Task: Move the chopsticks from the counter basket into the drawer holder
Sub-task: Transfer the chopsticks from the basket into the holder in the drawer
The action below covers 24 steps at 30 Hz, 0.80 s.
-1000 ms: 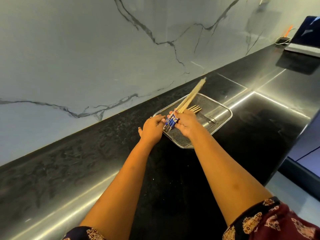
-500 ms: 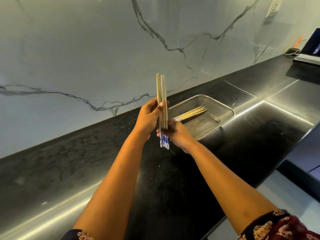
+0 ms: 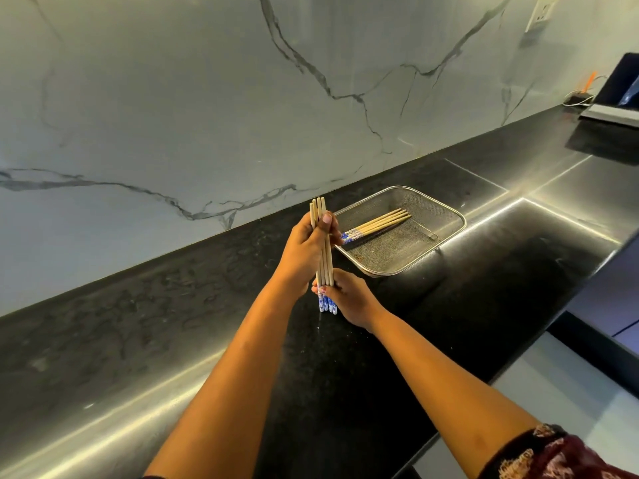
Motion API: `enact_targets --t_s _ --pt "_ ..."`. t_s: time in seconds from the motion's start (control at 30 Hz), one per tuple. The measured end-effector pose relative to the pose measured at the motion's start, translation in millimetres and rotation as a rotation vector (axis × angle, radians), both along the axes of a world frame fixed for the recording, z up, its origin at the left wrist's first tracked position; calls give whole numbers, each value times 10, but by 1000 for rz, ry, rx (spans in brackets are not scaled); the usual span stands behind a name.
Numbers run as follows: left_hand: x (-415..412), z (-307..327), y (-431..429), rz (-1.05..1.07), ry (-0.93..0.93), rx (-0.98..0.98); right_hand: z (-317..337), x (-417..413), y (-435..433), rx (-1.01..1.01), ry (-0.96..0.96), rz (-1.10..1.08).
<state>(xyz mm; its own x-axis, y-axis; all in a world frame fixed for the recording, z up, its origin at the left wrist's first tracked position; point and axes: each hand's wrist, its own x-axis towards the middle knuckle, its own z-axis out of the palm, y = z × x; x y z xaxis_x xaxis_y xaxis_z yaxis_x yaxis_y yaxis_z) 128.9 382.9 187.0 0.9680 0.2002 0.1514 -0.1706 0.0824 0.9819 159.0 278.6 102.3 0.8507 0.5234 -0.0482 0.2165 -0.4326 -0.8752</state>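
Lifted from the basket (image 3: 415,248) a second ago, the chopstick bundle (image 3: 324,252) now stands upright above the surface (image 3: 345,375). The left hand (image 3: 302,248) grips it high and the right hand (image 3: 349,299) pinches near the blue ends. Light, stiff, probably slippery sticks, so grip mid-bundle. A few loose chopsticks (image 3: 378,223) remain in the basket.

home kitchen, black stone counter (image 3: 380,357), marble backsplash (image 3: 173,98), mesh basket (image 3: 449,216) of chopsticks (image 3: 377,224)

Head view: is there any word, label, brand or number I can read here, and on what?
No readable text anywhere in this view.
Blue pattern only, no letters, on the ends of the held chopsticks and the basket chopsticks.
No marking legible on the wall socket.
Too blurred to read: the dark device at far right.
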Motion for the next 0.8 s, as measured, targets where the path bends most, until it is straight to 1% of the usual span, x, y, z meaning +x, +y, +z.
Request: enact_targets --t_s 0.17,0.33,0.57,0.67,0.8 --pt "-26 -29 -66 -14 17 51 -27 -36 -34 -11 -40 -17" --pt "-69 -15 -138 3 22 -14 18 -92 -154 8 20 -13" --pt "-271 -58 -549 15 81 -285 130 -397 -776 -4 106 -6" --pt "-449 -87 -901 4 119 -422 192 -630 -1198 -27 137 13" --pt "-798 -182 -1495 -20 162 -536 198 -1014 -1866 -78 186 -11"
